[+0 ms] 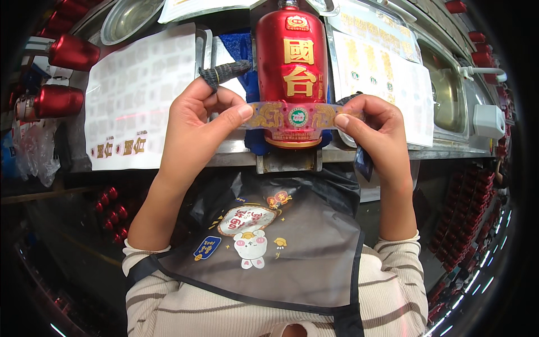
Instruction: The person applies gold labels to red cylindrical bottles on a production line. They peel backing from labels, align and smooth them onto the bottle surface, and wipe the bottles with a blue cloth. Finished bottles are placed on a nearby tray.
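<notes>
While the bottle points away, a strip (patterned) runs crosswise.

Round bowl, metal sink (far right).

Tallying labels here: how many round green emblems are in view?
4: one emblem on the decal strip between your left hand and right hand; three emblems in a row on the right decal sheet. More may be hidden.
</notes>
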Demonstrator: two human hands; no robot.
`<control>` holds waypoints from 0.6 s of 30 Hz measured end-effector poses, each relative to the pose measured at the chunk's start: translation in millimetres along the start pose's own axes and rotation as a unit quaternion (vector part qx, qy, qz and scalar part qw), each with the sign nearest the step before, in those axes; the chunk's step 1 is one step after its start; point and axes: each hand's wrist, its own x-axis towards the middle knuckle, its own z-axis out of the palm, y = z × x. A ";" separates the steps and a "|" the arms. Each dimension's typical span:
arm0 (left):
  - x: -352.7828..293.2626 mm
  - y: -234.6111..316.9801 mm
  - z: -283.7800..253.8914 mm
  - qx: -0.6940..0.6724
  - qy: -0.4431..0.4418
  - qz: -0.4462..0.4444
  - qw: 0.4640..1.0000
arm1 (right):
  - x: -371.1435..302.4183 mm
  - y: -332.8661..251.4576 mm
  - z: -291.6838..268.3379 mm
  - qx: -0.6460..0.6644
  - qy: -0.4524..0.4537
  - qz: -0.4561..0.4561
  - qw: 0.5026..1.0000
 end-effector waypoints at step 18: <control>6.8 -8.2 3.1 0.006 0.008 -0.015 1.000 | 10.3 9.8 -0.4 -0.011 -0.006 0.000 1.000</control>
